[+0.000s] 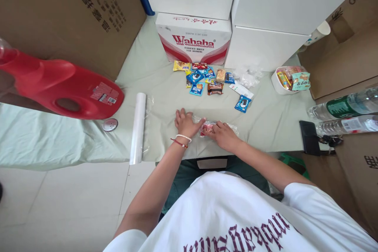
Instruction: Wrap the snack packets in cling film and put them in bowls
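Observation:
Both my hands rest on the pale green cloth (pixel 265 122) near its front edge. Between them lies a small red snack packet (pixel 207 128) wrapped in clear plastic film. My left hand (pixel 186 123), with a bead and red string bracelet on the wrist, lies over the film's left side with fingers pressing down. From the right, my right hand (pixel 223 135) pinches the packet and the film with its fingers drawn together. A roll of clear plastic wrap (pixel 138 127) lies to the left of my left hand.
Several small snack packets (pixel 206 78) lie scattered beyond my hands, before a Wahaha water carton (pixel 193 37) and white boxes. A white bowl of snacks (pixel 288 80) stands at right, with water bottles (pixel 345 114) and a black phone (pixel 308 137). A red jug (pixel 62 86) lies left.

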Demonstrator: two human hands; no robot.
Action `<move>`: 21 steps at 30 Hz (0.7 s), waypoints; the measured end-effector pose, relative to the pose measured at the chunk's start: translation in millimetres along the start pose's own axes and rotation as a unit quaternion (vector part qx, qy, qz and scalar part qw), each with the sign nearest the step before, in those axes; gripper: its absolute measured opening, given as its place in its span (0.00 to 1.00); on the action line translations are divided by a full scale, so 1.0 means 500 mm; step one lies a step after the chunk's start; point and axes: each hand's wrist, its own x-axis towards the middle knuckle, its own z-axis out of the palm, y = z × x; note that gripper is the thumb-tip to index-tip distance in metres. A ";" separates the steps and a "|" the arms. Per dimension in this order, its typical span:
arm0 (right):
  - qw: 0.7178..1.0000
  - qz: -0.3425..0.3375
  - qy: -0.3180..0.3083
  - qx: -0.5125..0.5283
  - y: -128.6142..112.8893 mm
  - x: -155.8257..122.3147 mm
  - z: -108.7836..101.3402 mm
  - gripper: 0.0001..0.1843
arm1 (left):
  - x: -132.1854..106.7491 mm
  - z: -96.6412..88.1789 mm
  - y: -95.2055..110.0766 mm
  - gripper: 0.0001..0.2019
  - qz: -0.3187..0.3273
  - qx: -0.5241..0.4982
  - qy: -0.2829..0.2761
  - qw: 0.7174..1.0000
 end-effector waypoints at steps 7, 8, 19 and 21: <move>0.999 0.009 -0.029 0.034 0.000 -0.002 0.000 0.30 | -0.060 -0.043 -0.033 0.08 -0.001 -0.192 -0.013 0.981; 0.999 0.009 -0.029 0.040 -0.002 0.000 0.002 0.30 | -0.070 -0.047 -0.029 0.07 -0.008 -0.211 -0.004 0.977; 0.962 -0.050 0.121 0.242 0.015 -0.070 0.046 0.13 | -0.186 0.036 0.073 0.17 0.267 -0.064 0.031 0.961; 0.938 0.017 0.189 0.291 0.034 -0.092 0.059 0.15 | -0.207 0.048 0.063 0.22 0.284 -0.006 0.035 0.958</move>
